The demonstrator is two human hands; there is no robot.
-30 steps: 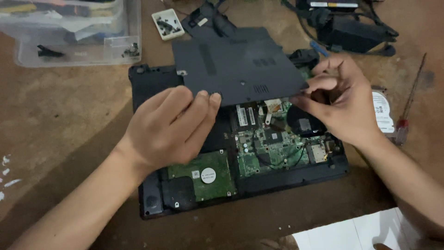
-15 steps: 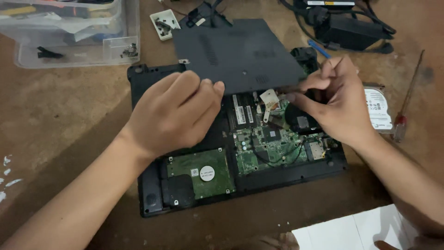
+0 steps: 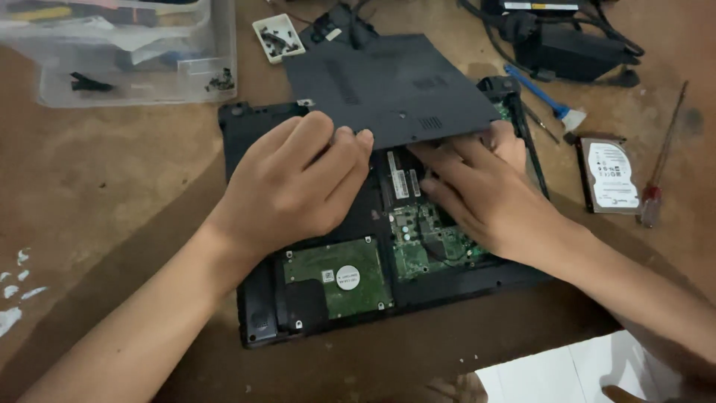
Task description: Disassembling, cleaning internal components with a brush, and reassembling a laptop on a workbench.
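Observation:
A black laptop (image 3: 250,130) lies bottom-up on a brown table, with its green circuit board (image 3: 425,242) and fitted hard drive (image 3: 339,276) bared. A dark cover panel (image 3: 388,86) tilts up over the laptop's far half. My left hand (image 3: 298,186) rests on the laptop's base with its fingertips curled at the panel's near edge. My right hand (image 3: 485,194) lies over the circuit board, its fingers reaching under the same edge on the right side. The fingertips of both hands are hidden by the panel.
A loose hard drive (image 3: 610,175) and a red-handled screwdriver (image 3: 660,172) lie to the right. A blue brush (image 3: 544,97), a black power adapter with cables (image 3: 574,48), a small white tray of screws (image 3: 277,36) and a clear plastic box (image 3: 127,48) line the far side.
The cover panel has slid away from me and sits higher on the laptop's far half. My right hand moved left from the panel's right corner to beneath its near edge.

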